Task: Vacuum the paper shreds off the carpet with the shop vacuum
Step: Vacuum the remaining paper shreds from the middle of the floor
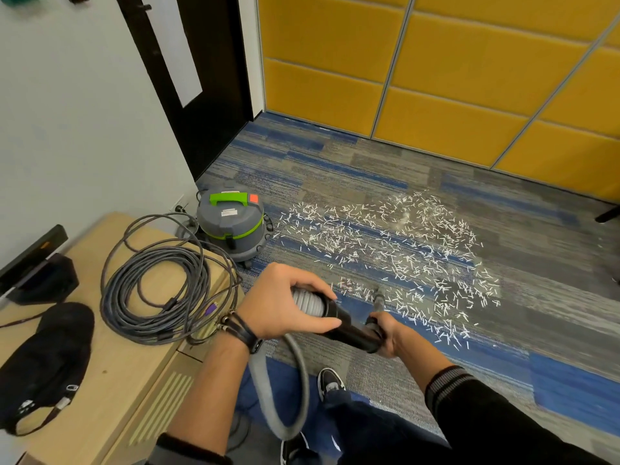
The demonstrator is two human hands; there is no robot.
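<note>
Left hand (285,305): fingers (313,284) curled over the ribbed grey hose (307,302) at its black cuff.
Right hand (389,333): grips the smooth black wand (352,328).
Nozzle (379,297): narrow, grey, tip among the shreds.
Paper shreds (402,250): short white slivers scattered over the striped blue-grey carpet (335,169).
Shop vacuum (231,226): grey drum with a green handle, left of the shreds.
Worktop (134,364): pale wood under a coiled grey cable (157,283).

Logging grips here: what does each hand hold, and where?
The left hand grips the vacuum hose where its ribbed end meets the black wand; the right hand grips the wand's lower end.
</note>
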